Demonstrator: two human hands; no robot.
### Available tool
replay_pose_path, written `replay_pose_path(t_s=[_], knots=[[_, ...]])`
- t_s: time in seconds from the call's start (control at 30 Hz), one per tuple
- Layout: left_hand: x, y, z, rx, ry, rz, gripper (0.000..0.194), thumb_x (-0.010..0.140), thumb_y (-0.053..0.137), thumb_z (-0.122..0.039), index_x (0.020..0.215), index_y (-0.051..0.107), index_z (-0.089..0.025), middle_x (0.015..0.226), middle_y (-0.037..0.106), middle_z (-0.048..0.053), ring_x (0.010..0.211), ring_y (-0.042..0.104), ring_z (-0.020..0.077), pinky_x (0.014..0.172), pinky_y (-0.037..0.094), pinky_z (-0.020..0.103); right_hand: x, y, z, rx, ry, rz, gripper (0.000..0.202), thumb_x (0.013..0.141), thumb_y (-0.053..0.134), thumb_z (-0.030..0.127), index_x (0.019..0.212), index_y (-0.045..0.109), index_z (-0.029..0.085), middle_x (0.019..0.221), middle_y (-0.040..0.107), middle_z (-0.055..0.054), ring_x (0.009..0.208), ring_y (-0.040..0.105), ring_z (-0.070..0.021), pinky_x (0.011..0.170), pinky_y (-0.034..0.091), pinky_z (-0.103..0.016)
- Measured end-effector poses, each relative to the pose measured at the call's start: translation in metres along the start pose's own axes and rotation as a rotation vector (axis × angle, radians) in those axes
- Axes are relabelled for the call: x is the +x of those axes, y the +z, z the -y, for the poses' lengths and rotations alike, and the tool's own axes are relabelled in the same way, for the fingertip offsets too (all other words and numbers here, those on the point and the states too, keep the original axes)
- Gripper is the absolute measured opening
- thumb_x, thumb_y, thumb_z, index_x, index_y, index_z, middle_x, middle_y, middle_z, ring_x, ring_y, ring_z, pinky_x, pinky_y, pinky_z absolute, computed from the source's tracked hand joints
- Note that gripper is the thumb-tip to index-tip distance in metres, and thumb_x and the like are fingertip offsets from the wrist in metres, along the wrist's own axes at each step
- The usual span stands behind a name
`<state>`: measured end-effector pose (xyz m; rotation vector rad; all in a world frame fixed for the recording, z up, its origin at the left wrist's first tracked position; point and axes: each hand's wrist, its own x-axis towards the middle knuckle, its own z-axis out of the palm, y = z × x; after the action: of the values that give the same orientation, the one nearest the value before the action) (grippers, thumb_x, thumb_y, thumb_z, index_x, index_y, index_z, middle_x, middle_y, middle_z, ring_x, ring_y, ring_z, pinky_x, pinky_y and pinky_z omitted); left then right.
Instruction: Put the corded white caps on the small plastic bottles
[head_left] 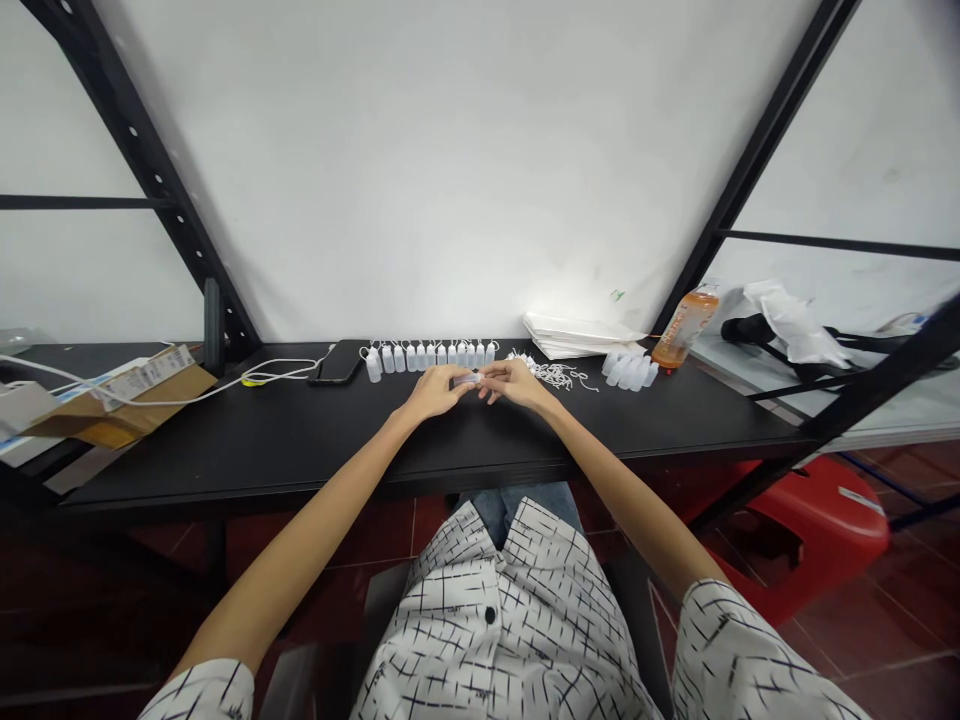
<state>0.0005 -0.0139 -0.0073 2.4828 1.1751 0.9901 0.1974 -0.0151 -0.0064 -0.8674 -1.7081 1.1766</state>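
My left hand [433,393] is closed around a small translucent squeeze bottle [463,379], which lies roughly sideways above the black table. The fingers of my right hand [517,382] pinch the white cap [480,378] at the bottle's right end. Behind my hands stands a row of several similar small bottles [420,358], upright, with white caps and string loops. Just right of my right hand lies a tangle of white strings with caps [559,374]. Farther right, several loose translucent bottles [630,371] lie close together.
White flat sheets or bags [581,335] rest against the wall. An orange drink bottle [684,330] leans near the right shelf post. A black phone [339,362], a white cable [225,393] and a cardboard box [161,395] are to the left. A red stool [832,530] stands below right.
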Motion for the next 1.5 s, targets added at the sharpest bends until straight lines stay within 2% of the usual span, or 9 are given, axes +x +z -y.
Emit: replay_pose_path(t_s=[0.13, 0.4, 0.67, 0.97, 1.37, 1.5], knots=[[0.001, 0.001, 0.003, -0.059, 0.039, -0.007, 0.024, 0.082, 0.059, -0.032, 0.094, 0.076, -0.019, 0.094, 0.073, 0.003, 0.075, 0.061, 0.0165, 0.063, 0.042, 0.024, -0.001, 0.001, -0.001, 0.003, 0.005, 0.023, 0.037, 0.065, 0.080, 0.037, 0.084, 0.064, 0.010, 0.069, 0.068, -0.007, 0.062, 0.069, -0.0183, 0.050, 0.057, -0.026], [0.000, 0.004, 0.005, -0.007, 0.053, -0.034, 0.021, 0.080, 0.064, -0.027, 0.095, 0.076, -0.020, 0.086, 0.072, 0.003, 0.065, 0.058, 0.0140, 0.060, 0.041, 0.024, -0.001, 0.000, -0.001, 0.009, -0.008, 0.046, 0.036, 0.067, 0.079, 0.039, 0.081, 0.062, 0.011, 0.069, 0.068, -0.007, 0.059, 0.068, -0.0175, 0.050, 0.057, -0.027], [-0.002, 0.002, 0.001, 0.054, 0.049, -0.048, 0.022, 0.079, 0.065, -0.026, 0.098, 0.076, -0.023, 0.091, 0.073, 0.003, 0.067, 0.060, 0.0142, 0.061, 0.042, 0.024, -0.003, 0.000, 0.000, 0.022, -0.005, 0.053, 0.040, 0.066, 0.080, 0.042, 0.080, 0.062, 0.010, 0.069, 0.069, -0.007, 0.059, 0.067, -0.0169, 0.051, 0.058, -0.028], [-0.002, 0.003, 0.001, 0.091, 0.120, -0.059, 0.022, 0.080, 0.064, -0.022, 0.099, 0.075, -0.023, 0.092, 0.072, 0.004, 0.074, 0.063, 0.0165, 0.067, 0.045, 0.025, -0.003, 0.001, 0.002, 0.058, 0.011, 0.041, 0.042, 0.060, 0.083, 0.043, 0.077, 0.061, 0.011, 0.068, 0.069, -0.006, 0.058, 0.067, -0.0166, 0.050, 0.058, -0.027], [-0.004, 0.004, -0.004, 0.169, 0.164, -0.092, 0.023, 0.080, 0.062, -0.017, 0.098, 0.075, -0.022, 0.099, 0.072, 0.006, 0.084, 0.065, 0.0197, 0.074, 0.049, 0.029, -0.003, 0.002, 0.001, 0.064, 0.003, 0.037, 0.041, 0.061, 0.083, 0.041, 0.078, 0.061, 0.011, 0.068, 0.068, -0.006, 0.059, 0.067, -0.0167, 0.051, 0.059, -0.029], [-0.003, 0.006, -0.005, 0.165, 0.121, -0.094, 0.021, 0.081, 0.061, -0.021, 0.098, 0.075, -0.021, 0.098, 0.072, 0.006, 0.083, 0.065, 0.0197, 0.074, 0.049, 0.029, -0.002, 0.001, 0.004, 0.073, 0.012, 0.012, 0.041, 0.061, 0.083, 0.041, 0.079, 0.062, 0.011, 0.068, 0.068, -0.006, 0.059, 0.066, -0.0163, 0.050, 0.058, -0.028]])
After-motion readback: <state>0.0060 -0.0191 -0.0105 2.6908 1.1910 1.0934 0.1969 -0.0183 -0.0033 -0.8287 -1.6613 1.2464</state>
